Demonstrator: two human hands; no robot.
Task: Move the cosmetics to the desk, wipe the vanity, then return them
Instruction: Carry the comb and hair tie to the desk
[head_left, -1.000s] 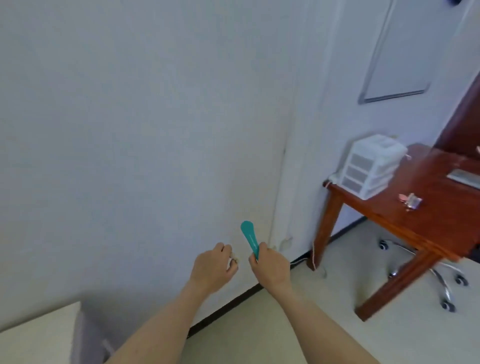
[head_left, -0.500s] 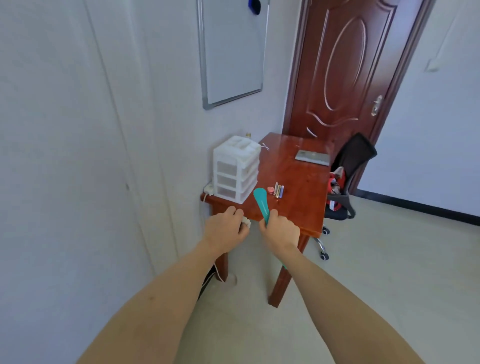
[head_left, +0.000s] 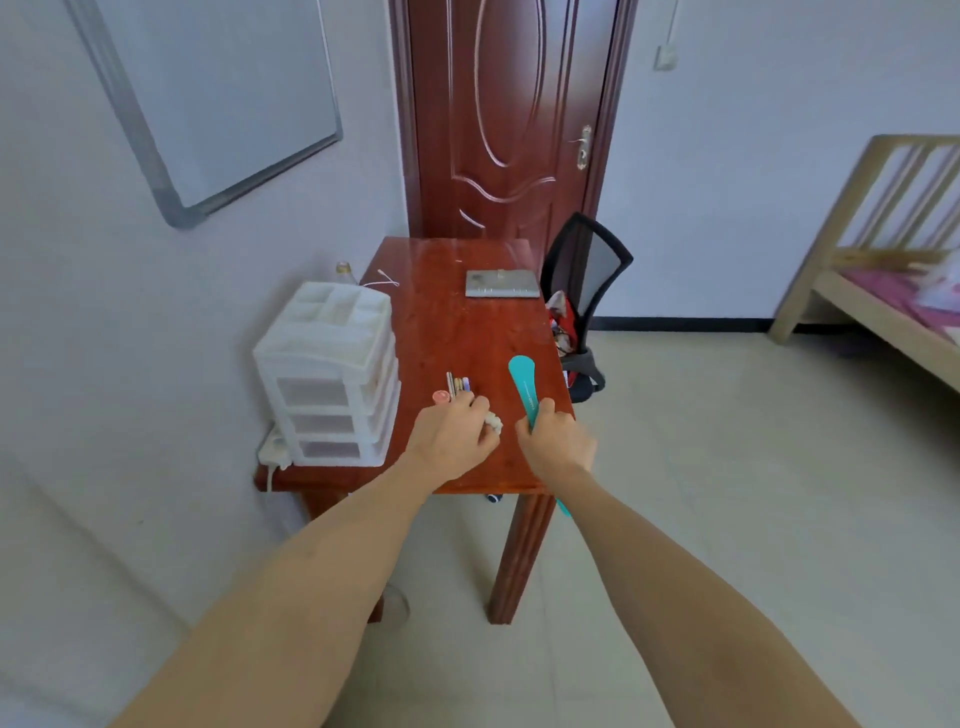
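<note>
Over the near end of the desk (head_left: 452, 322), both hands hold makeup to put down. The right hand (head_left: 556, 449) grips a long teal stick (head_left: 523, 389). The left hand (head_left: 452, 436) curls round a small white thing (head_left: 494, 422) (too hidden to name), right by the little pencils (head_left: 458, 385) already there.

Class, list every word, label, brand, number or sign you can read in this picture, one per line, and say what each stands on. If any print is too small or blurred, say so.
No text can be read anywhere in this view.
Long flat teal plastic tool gripped by the right hand: a faint line of pale print runs along it, too small to read.
Grey flat rectangular device on the red-brown wooden desk: no legible marking.
White wall-mounted whiteboard: blank.
</note>
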